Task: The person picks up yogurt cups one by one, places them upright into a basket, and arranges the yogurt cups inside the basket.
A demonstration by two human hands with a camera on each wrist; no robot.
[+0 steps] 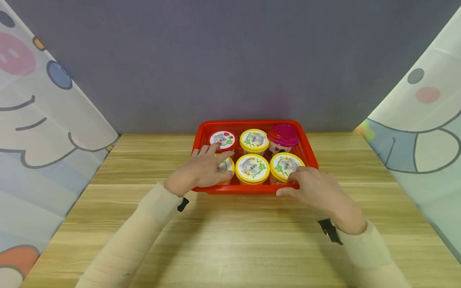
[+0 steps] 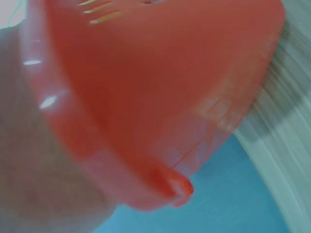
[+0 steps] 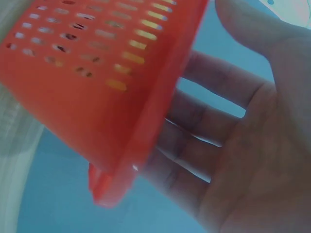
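Note:
A red plastic basket (image 1: 239, 190) holds several lidded tubs. My left hand (image 1: 203, 168) reaches over its left front corner, fingers spread, with the index finger and thumb across the front-left yellow-rimmed tub (image 1: 226, 165). At the right front corner, my right hand (image 1: 315, 188) has its fingers over the rim near the front-right tub (image 1: 284, 165) and its thumb outside the front wall. The right wrist view shows those fingers extended behind the basket rim (image 3: 160, 102). In the left wrist view, the basket wall (image 2: 146, 87) hides the left fingers.
Between the front corner tubs stands another yellow-rimmed tub (image 1: 252, 169). Behind are a red-rimmed tub (image 1: 222, 139), a yellow-rimmed tub (image 1: 254, 140) and a tilted tub with a magenta lid (image 1: 284, 135). The wooden table (image 1: 234, 240) meets a grey wall (image 1: 234, 60) behind the basket.

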